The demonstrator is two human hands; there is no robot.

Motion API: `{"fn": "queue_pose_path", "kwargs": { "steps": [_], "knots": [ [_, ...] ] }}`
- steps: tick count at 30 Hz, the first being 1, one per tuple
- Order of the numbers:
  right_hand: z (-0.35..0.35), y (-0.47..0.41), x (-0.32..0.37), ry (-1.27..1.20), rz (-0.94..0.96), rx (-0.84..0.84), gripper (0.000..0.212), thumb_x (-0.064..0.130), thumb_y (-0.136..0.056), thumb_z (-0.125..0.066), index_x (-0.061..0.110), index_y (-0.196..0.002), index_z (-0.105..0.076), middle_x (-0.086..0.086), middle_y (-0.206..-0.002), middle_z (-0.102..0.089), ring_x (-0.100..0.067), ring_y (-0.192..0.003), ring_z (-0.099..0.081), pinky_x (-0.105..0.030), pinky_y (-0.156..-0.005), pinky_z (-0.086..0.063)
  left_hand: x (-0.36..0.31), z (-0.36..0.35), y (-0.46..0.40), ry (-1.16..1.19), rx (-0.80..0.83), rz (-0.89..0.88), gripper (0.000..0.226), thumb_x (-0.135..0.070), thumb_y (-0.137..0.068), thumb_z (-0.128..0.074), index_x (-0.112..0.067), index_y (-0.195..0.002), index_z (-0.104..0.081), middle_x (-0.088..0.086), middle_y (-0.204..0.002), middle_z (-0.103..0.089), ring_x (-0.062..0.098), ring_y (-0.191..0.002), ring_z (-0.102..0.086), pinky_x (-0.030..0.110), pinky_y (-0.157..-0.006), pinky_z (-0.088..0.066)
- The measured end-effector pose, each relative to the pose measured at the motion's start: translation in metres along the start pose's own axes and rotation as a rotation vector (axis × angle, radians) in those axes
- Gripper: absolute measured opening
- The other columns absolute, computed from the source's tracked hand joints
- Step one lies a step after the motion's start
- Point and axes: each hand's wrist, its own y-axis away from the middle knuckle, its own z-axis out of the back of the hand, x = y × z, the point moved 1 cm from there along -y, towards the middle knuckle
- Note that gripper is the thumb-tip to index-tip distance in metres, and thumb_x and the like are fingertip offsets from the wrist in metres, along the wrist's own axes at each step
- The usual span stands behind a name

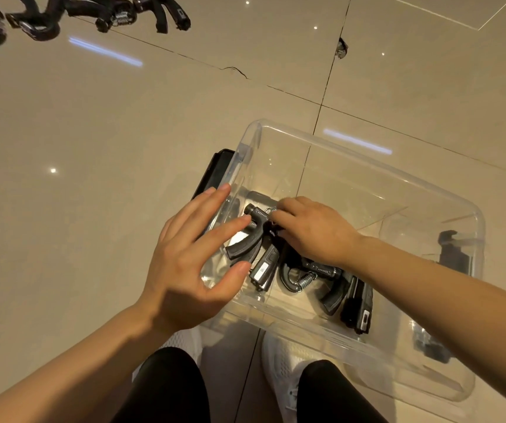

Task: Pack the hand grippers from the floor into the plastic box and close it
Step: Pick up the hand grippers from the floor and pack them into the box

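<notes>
1. Several hand grippers (pixel 264 257) already lie inside the clear plastic box (pixel 447 370), crowded toward its left end, while a row of more grippers (pixel 99 13) waits on the tiled floor (pixel 92 123) well away at the top left.
2. Our right hand (pixel 312 230) is down inside the box, its fingers curled over the spring end of one gripper; we judge it is setting that gripper in place, though the fingertips are hidden, so we cannot tell how firm the grip is.
3. Our left hand (pixel 190 261) hovers spread and empty at the box's left wall, fingers apart, close to the handles but not clearly touching them.
4. A dark flat piece (pixel 215 172) shows just behind the left wall; it may be the lid, but we cannot be sure.
5. To do this step well, we should lay the gripper flat with its handles alongside the others, not crossed over a spring, so nothing rides up near the rim.
6. We should steady the box wall with the left hand as the right lets go, because the light box may slide on the glossy tile.
7. We should fill toward the bare right end next, keeping the pile low for the lid.
</notes>
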Motion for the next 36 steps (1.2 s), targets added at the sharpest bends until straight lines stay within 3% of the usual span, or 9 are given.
{"fn": "queue_pose_path", "kwargs": {
  "steps": [2, 4, 8, 14, 17, 26, 32, 36],
  "knots": [
    [-0.001, -0.009, 0.008, -0.060, -0.192, 0.090, 0.047, 0.037, -0.091, -0.056, 0.014, -0.131, -0.047, -0.014, -0.131, -0.049, -0.035, -0.111, -0.051, -0.042, -0.087, -0.047, 0.000, 0.000, 0.000, 0.001, 0.006, 0.011, 0.049, -0.034, -0.075, -0.053, -0.020, -0.122, -0.057, 0.004, -0.145, -0.040, 0.019, -0.137, -0.033, 0.040, -0.109, -0.031],
    [-0.006, -0.019, 0.017, -0.073, -0.343, 0.227, 0.059, 0.050, -0.092, -0.049, 0.018, -0.139, -0.036, -0.012, -0.142, -0.037, -0.036, -0.121, -0.043, -0.043, -0.096, -0.042, -0.001, 0.000, 0.000, 0.004, 0.016, 0.019, 0.049, -0.035, -0.076, -0.053, -0.020, -0.122, -0.058, 0.003, -0.146, -0.039, 0.019, -0.138, -0.032, 0.041, -0.109, -0.031],
    [-0.011, -0.033, 0.019, -0.164, -0.391, 0.329, 0.058, 0.035, -0.090, -0.059, 0.015, -0.139, -0.034, -0.012, -0.142, -0.035, -0.038, -0.124, -0.035, -0.043, -0.101, -0.038, -0.001, 0.000, 0.000, -0.002, 0.013, 0.022, 0.048, -0.035, -0.076, -0.053, -0.020, -0.121, -0.059, 0.002, -0.146, -0.039, 0.018, -0.137, -0.033, 0.038, -0.109, -0.030],
    [-0.008, -0.036, 0.012, -0.204, -0.329, 0.280, 0.049, 0.008, -0.088, -0.054, 0.020, -0.135, -0.042, -0.010, -0.132, -0.044, -0.036, -0.114, -0.042, -0.038, -0.090, -0.039, -0.001, 0.000, 0.000, -0.018, 0.014, 0.025, 0.048, -0.034, -0.076, -0.052, -0.020, -0.122, -0.059, 0.000, -0.147, -0.037, 0.016, -0.138, -0.032, 0.031, -0.110, -0.027],
    [-0.008, -0.037, 0.016, -0.179, -0.258, 0.226, 0.049, 0.004, -0.086, -0.053, 0.019, -0.132, -0.045, -0.011, -0.128, -0.047, -0.035, -0.108, -0.046, -0.039, -0.087, -0.043, -0.002, 0.000, 0.000, -0.025, 0.014, 0.018, 0.049, -0.034, -0.076, -0.052, -0.022, -0.123, -0.058, 0.001, -0.146, -0.038, 0.017, -0.137, -0.033, 0.032, -0.110, -0.028],
    [-0.019, -0.026, 0.011, -0.129, -0.219, 0.255, 0.045, 0.024, -0.095, -0.048, 0.019, -0.138, -0.038, -0.008, -0.137, -0.042, -0.032, -0.113, -0.046, -0.040, -0.090, -0.043, 0.000, 0.001, 0.000, -0.042, 0.017, 0.028, 0.049, -0.036, -0.076, -0.052, -0.021, -0.123, -0.057, 0.000, -0.146, -0.037, 0.016, -0.137, -0.033, 0.031, -0.110, -0.027],
    [-0.020, -0.029, 0.013, -0.092, -0.240, 0.278, 0.046, 0.018, -0.092, -0.049, 0.019, -0.137, -0.038, -0.011, -0.136, -0.042, -0.034, -0.112, -0.045, -0.038, -0.090, -0.041, 0.000, 0.000, 0.001, -0.024, 0.005, 0.026, 0.049, -0.033, -0.075, -0.053, -0.019, -0.122, -0.059, 0.001, -0.146, -0.038, 0.017, -0.137, -0.033, 0.033, -0.111, -0.028],
    [-0.020, -0.032, 0.010, -0.117, -0.252, 0.292, 0.044, 0.018, -0.091, -0.051, 0.017, -0.134, -0.040, -0.013, -0.135, -0.042, -0.034, -0.109, -0.045, -0.040, -0.091, -0.041, -0.002, 0.000, -0.002, 0.042, -0.010, 0.033, 0.051, -0.030, -0.072, -0.053, -0.025, -0.123, -0.057, -0.004, -0.146, -0.036, 0.016, -0.138, -0.033, 0.025, -0.112, -0.025]
  ]
}}
